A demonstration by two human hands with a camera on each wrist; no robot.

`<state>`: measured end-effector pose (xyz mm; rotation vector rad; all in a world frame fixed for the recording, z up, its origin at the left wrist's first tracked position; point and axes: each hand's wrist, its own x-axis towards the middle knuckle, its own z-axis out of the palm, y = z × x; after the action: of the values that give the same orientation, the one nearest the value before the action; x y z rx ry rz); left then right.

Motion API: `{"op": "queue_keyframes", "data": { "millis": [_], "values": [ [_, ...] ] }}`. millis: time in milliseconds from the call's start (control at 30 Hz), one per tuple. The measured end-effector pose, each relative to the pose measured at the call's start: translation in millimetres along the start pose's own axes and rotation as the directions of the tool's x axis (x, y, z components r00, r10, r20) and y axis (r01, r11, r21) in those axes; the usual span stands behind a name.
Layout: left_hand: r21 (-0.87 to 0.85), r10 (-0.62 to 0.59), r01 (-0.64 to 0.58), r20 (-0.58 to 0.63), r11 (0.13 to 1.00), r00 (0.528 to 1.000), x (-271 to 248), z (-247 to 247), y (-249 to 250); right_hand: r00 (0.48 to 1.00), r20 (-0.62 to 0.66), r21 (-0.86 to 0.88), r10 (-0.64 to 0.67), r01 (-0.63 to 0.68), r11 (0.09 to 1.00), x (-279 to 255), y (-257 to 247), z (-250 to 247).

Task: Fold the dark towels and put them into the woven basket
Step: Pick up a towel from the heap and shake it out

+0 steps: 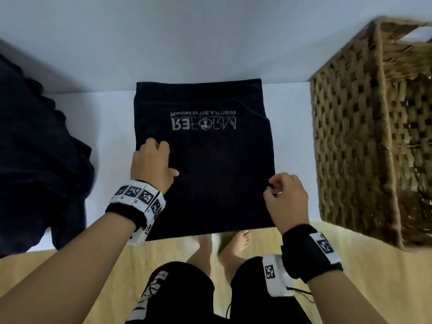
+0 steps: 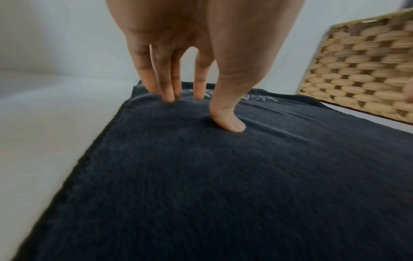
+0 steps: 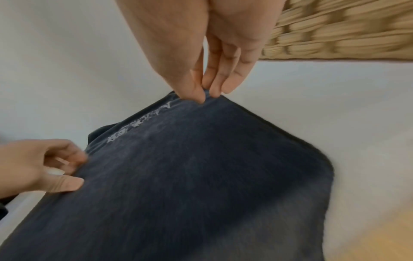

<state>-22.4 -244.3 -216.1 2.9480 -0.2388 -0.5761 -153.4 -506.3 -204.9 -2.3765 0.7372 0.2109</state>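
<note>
Towel (image 1: 205, 160), dark terry, lies part-folded on the white table (image 1: 112, 127) beside the woven basket (image 1: 364, 146). Left hand (image 1: 152, 163) presses it with straight fingertips; right hand (image 1: 286, 197) pinches its right edge. Likely soft, limp, light: take it by edges or corners.

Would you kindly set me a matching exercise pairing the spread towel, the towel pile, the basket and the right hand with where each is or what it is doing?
Column one:
1. spread towel
2. towel pile
3. woven basket
4. right hand

Column two:
A. heaped at the table's left end
B. pinching a towel's right edge
C. lying between the two hands, printed lettering showing
D. standing at the table's right end

Pairs: 1-C, 2-A, 3-D, 4-B
</note>
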Motion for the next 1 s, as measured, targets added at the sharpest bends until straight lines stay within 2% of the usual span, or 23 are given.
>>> {"op": "queue_keyframes", "data": {
  "millis": [133,267,333,433,500,567,633,733,800,867,933,1000],
  "values": [
    [-0.095,-0.064,0.067,0.036,0.993,0.997,-21,9,14,0.966,0.038,0.016,0.254,-0.255,0.967,-48,44,-4],
    [-0.129,-0.095,0.092,-0.024,0.987,0.995,-28,17,16,0.873,0.162,0.043,0.461,-0.473,0.880,-77,78,4],
    [-0.153,-0.092,0.081,-0.066,0.985,0.994,-35,19,13,0.850,0.254,0.023,0.462,-0.483,0.875,-82,88,12],
    [-0.248,-0.094,0.067,-0.100,0.966,0.991,-51,24,7,0.870,0.279,0.164,0.408,-0.461,0.872,-80,91,21],
    [-0.382,-0.126,0.080,-0.096,0.921,0.987,-68,28,4,0.887,0.248,0.210,0.390,-0.442,0.872,-74,90,28],
    [-0.532,-0.189,0.107,-0.100,0.840,0.977,-92,34,2,0.893,0.249,0.212,0.376,-0.429,0.878,-69,89,33],
    [-0.598,-0.285,0.138,-0.158,0.789,0.945,-121,44,-3,0.894,0.260,0.191,0.366,-0.419,0.888,-66,90,35],
    [-0.591,-0.457,0.264,-0.204,0.763,0.865,-167,72,-19,0.899,0.284,0.188,0.334,-0.394,0.900,-63,90,34],
    [-0.579,-0.563,0.404,-0.118,0.708,0.818,-192,96,-30,0.899,0.304,0.191,0.316,-0.382,0.904,-65,90,32],
    [-0.584,-0.645,0.545,0.045,0.602,0.762,-204,116,-37,0.900,0.316,0.192,0.302,-0.372,0.908,-68,89,31],
    [-0.616,-0.644,0.593,0.175,0.518,0.745,-203,128,-41,0.896,0.322,0.202,0.307,-0.382,0.902,-70,88,30],
    [-0.712,-0.618,0.569,0.241,0.412,0.748,-192,133,-42,0.894,0.325,0.209,0.307,-0.385,0.899,-72,88,29]
  ]
}}
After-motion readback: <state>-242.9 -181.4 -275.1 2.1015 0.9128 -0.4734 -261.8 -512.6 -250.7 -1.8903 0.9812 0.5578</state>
